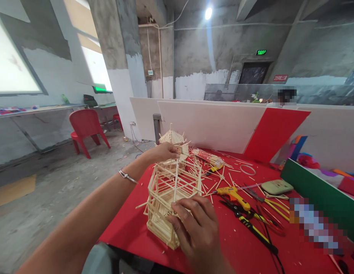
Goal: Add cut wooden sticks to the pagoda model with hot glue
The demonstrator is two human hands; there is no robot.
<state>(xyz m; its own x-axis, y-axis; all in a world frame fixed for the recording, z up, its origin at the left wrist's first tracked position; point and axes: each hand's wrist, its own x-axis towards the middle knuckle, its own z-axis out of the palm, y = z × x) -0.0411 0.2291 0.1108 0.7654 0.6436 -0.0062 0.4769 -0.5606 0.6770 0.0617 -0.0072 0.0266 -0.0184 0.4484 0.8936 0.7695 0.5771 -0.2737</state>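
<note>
A many-sided open frame of thin wooden sticks point(162, 228) stands near the front of the red table. My right hand point(198, 224) is closed at its near right side, thumb and fingers pinching the upper edge. Farther back, a tower model with a pointed stick roof point(170, 136) stands partly behind my left arm. My left hand point(165, 151) is stretched over the far side of the frame, in front of that model. Its fingertips are pinched together; whatever lies between them is too small to make out.
Loose sticks point(212, 187) and a bagged bundle of sticks point(207, 155) lie behind the frame. To the right are a yellow glue gun point(233, 196), black-and-yellow pliers point(252, 230), a green case point(276, 187) and cables. A green board point(319, 194) edges the right side.
</note>
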